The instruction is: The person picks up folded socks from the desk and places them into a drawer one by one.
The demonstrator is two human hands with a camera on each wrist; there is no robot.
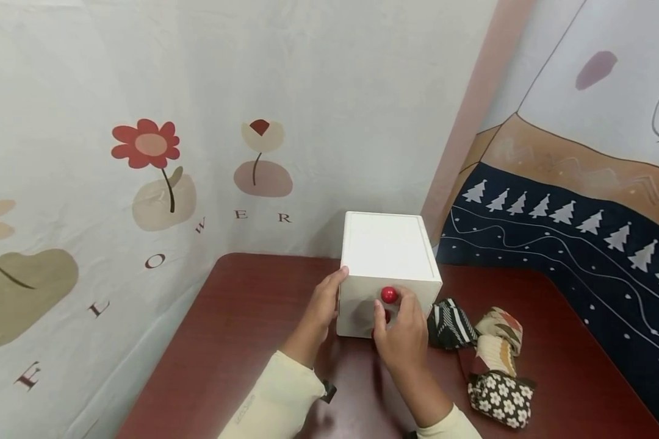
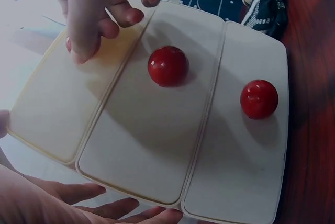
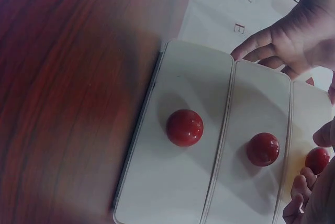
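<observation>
A small white drawer box [image 1: 390,244] stands on the table with three stacked drawer fronts, each bearing a round red knob. At the top knob [image 3: 317,160], my right hand [image 1: 403,332] has its thumb on one side and its fingertips on the other, pinching it. The middle knob [image 2: 168,66] and bottom knob [image 2: 259,99] are free of the hands. My left hand [image 1: 324,302] lies along the box's left side with straight fingers [image 2: 112,208], its thumb at the top front edge. All three drawer fronts look closed.
Right of the box lie several rolled cloth bundles that look like socks: a striped one [image 1: 451,324], patterned beige ones [image 1: 496,350] and a black one with white flowers [image 1: 502,397]. Printed cloth hangings [image 1: 335,122] stand behind the dark red table [image 1: 241,317].
</observation>
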